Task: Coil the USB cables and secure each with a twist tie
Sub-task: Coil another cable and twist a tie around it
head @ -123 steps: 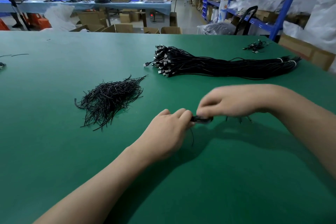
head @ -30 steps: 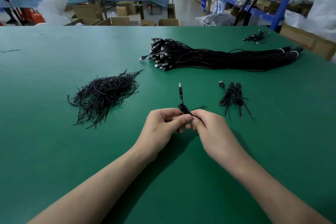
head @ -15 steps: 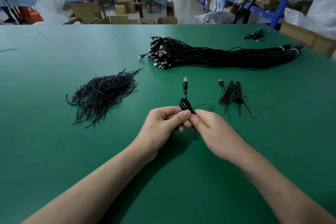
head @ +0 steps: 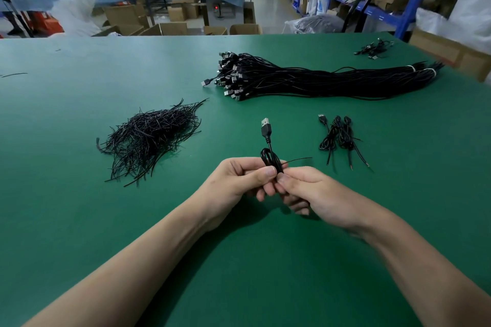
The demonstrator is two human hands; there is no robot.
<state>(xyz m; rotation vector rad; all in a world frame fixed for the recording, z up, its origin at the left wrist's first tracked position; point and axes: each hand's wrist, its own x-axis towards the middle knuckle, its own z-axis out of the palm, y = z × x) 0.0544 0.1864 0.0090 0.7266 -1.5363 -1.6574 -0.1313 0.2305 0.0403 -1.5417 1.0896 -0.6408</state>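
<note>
My left hand [head: 239,180] and right hand [head: 313,191] pinch the coiled cable [head: 269,158], so I'd wind the twist tie [head: 300,159] snugly round it.

1. A green desk [head: 66,220] carried the lot.
2. On the left lay a loose heap of twist ties [head: 151,138].
3. A long bundle of USB cables [head: 332,81] stretched across the back.
4. On the right sat the tied coils [head: 338,138], with a small cable cluster [head: 374,49] in the far corner.

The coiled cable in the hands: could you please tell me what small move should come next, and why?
Probably wind the free end of the twist tie round the coiled cable. The left hand and right hand pinch the coil, and the tie's end sticks out loose to the right, so it looks not yet fastened.
</note>
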